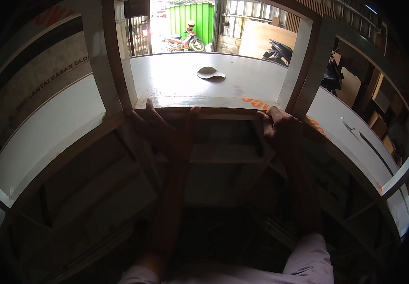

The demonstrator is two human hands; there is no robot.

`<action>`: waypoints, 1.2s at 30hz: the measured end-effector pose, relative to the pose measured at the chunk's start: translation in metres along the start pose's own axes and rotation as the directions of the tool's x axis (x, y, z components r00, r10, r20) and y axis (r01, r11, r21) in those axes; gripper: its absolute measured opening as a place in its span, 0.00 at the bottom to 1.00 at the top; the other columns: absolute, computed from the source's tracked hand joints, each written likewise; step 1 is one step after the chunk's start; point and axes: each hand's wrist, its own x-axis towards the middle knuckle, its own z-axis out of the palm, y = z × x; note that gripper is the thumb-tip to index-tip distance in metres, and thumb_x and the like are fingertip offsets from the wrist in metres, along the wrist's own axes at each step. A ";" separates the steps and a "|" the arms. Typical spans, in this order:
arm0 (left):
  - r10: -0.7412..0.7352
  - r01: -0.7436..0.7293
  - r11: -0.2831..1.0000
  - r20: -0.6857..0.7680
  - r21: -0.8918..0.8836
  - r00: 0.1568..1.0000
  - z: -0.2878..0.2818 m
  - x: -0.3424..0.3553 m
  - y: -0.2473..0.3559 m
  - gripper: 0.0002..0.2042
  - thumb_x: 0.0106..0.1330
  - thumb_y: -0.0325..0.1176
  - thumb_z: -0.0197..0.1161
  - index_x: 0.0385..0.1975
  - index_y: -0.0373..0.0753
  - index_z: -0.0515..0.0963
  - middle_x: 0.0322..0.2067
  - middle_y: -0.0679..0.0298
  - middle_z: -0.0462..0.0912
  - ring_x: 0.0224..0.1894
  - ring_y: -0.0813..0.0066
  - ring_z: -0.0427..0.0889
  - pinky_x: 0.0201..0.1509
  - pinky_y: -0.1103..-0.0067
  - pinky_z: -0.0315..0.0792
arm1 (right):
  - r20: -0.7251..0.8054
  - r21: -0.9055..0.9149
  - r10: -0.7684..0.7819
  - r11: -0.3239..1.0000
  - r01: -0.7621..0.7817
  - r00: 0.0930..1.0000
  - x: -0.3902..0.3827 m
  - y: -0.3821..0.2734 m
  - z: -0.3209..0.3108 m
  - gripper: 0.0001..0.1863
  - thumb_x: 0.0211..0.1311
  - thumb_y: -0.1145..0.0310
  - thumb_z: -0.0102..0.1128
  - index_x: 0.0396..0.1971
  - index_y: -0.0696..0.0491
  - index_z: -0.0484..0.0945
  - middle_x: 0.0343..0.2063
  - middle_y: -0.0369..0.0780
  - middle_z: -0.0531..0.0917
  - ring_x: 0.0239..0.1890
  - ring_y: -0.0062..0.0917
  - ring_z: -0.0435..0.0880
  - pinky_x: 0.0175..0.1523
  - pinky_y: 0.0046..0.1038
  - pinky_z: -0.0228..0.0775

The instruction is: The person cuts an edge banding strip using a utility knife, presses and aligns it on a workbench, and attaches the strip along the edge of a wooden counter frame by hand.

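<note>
Both arms reach forward to the near edge of a white panel (180, 75) inside a curved wooden frame. Along that edge runs a narrow brown wooden strip (228, 112). My left hand (169, 135) rests against the strip's left part, its thumb and fingers spread apart; one fingertip shows above the edge beside the left upright (116, 71). Near the right upright (304, 66), my right hand (282, 128) is curled over the strip's right end, fingers bent and closed on it. The undersides of both hands are in shadow.
A curled pale offcut (210, 73) lies on the white panel. Dark shelf-like framing (223, 154) sits below the strip. More white panels, such as the right one (351, 128), continue around the curve. Outside stand a red motorcycle (185, 41) and a green corrugated wall (204, 21).
</note>
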 end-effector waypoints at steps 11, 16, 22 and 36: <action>0.043 -0.045 0.998 -0.047 -0.040 0.998 0.010 -0.003 -0.004 0.57 0.51 0.74 0.68 0.73 0.37 0.58 0.75 0.34 0.39 0.78 0.34 0.36 0.75 0.39 0.41 | -0.273 0.031 -0.425 0.893 0.449 0.863 0.016 -0.028 0.029 0.11 0.60 0.67 0.68 0.41 0.54 0.82 0.45 0.40 0.83 0.47 0.33 0.83 0.52 0.40 0.75; 0.061 -0.062 0.997 -0.044 -0.041 0.997 0.009 -0.001 -0.006 0.57 0.51 0.74 0.68 0.73 0.37 0.58 0.75 0.35 0.38 0.78 0.35 0.35 0.75 0.39 0.39 | -0.244 0.303 -0.335 0.865 0.400 0.910 0.023 -0.032 0.047 0.08 0.59 0.68 0.69 0.38 0.50 0.84 0.38 0.35 0.85 0.46 0.31 0.84 0.52 0.37 0.74; 0.061 -0.064 0.994 -0.041 -0.090 0.997 0.006 -0.004 0.002 0.53 0.55 0.70 0.69 0.73 0.39 0.58 0.75 0.37 0.40 0.79 0.37 0.36 0.75 0.40 0.40 | -0.209 0.359 -0.314 0.856 0.371 0.926 0.027 -0.024 0.046 0.06 0.59 0.66 0.71 0.36 0.46 0.85 0.35 0.32 0.86 0.45 0.29 0.85 0.49 0.35 0.74; 0.370 -0.373 0.919 -0.050 -0.130 0.928 0.011 0.000 0.000 0.14 0.65 0.41 0.71 0.44 0.41 0.84 0.51 0.58 0.82 0.66 0.54 0.72 0.76 0.52 0.52 | -0.285 0.253 -0.413 0.838 0.484 0.865 0.021 -0.031 0.051 0.12 0.58 0.73 0.66 0.42 0.45 0.85 0.39 0.33 0.84 0.45 0.27 0.83 0.50 0.35 0.73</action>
